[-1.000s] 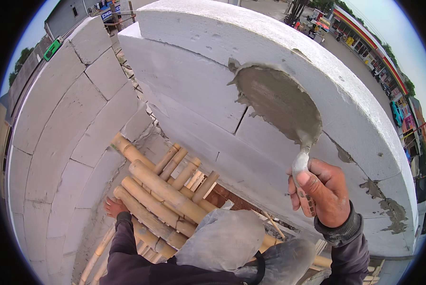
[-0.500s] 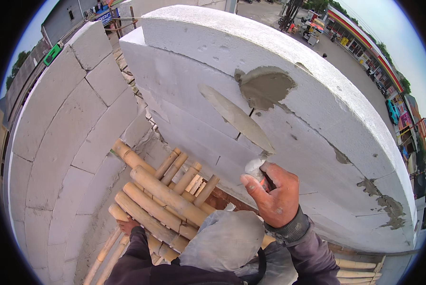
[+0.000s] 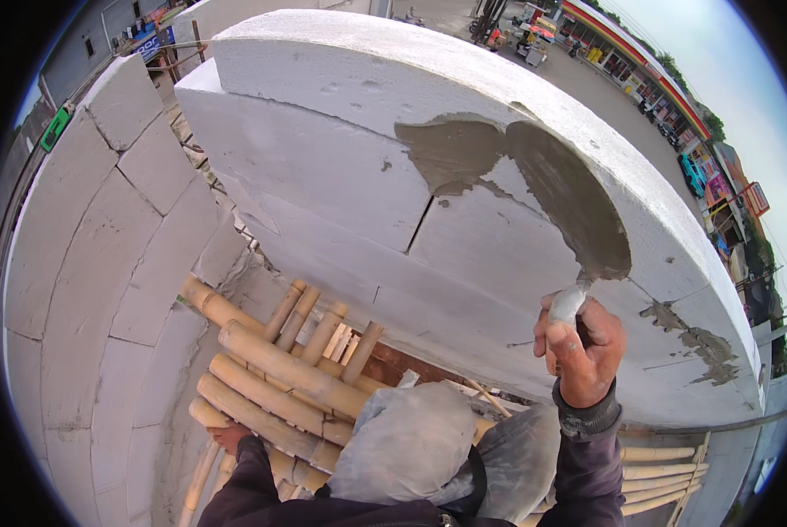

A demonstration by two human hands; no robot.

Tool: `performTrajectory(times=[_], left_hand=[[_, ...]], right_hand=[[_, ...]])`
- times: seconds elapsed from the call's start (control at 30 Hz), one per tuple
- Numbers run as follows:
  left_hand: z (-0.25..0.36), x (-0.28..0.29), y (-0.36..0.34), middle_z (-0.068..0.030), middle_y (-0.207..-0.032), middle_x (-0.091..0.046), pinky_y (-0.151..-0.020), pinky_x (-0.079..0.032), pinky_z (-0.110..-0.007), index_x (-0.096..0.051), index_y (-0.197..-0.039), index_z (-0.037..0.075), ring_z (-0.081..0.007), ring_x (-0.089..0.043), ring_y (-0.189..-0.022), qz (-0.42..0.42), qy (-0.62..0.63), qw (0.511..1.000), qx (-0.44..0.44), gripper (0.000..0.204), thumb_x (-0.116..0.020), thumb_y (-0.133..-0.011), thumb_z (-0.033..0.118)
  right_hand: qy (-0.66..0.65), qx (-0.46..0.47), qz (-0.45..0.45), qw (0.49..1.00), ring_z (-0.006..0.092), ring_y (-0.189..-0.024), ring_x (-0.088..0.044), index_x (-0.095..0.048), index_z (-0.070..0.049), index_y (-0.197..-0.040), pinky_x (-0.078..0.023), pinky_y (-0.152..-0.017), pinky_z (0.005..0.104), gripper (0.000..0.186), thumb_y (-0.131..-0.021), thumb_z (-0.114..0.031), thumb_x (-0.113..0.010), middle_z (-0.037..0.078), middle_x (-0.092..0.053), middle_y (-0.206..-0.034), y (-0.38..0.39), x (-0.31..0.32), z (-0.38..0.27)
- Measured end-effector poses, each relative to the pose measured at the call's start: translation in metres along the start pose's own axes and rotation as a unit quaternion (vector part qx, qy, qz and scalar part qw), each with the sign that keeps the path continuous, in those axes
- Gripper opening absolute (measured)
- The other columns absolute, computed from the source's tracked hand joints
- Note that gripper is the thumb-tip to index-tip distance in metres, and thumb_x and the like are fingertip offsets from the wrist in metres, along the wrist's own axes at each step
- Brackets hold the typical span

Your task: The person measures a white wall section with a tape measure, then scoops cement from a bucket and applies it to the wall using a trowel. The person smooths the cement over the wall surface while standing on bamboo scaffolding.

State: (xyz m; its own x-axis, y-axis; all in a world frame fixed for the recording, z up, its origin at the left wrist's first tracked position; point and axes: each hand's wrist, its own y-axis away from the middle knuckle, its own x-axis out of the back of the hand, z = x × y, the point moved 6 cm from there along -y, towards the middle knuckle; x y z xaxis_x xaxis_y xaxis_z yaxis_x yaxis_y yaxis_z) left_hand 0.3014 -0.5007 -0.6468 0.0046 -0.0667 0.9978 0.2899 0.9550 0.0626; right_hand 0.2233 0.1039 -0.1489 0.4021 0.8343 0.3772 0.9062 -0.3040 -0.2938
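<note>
You're getting open air between your right hand [image 3: 584,347] and the bamboo poles [image 3: 294,369], but that white block wall [image 3: 301,167] is blocking straight ahead.

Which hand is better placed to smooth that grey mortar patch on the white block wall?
Probably the right hand: it holds a pale-handled, grey-bladed trowel beside the grey mortar patch. The left hand is lower, against a round tan bamboo pole.

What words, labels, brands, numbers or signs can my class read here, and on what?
Blue banner, upper left: pale lettering, which I won't copy.
Striped shopfront, upper right: too small to read.
Red sign, far right: too small to read.
Trowel and wall blocks: no lettering visible.
</note>
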Motion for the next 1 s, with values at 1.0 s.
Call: performTrajectory(times=[1.0], left_hand=[[0.016,0.023,0.004,-0.0244,-0.124,-0.058,-0.083,-0.055,-0.054,-0.021,-0.151,0.004,-0.0422,-0.064,-0.106,0.022,0.058,0.996,-0.058,0.101,-0.058,-0.083,0.068]], right_hand=[[0.075,-0.030,0.112,0.990,0.0113,-0.057,-0.058,-0.064,0.008,-0.097,-0.044,-0.050,0.0245,0.040,-0.091,-0.031,-0.072,0.007,-0.062,-0.069,0.064,0.010,0.065]])
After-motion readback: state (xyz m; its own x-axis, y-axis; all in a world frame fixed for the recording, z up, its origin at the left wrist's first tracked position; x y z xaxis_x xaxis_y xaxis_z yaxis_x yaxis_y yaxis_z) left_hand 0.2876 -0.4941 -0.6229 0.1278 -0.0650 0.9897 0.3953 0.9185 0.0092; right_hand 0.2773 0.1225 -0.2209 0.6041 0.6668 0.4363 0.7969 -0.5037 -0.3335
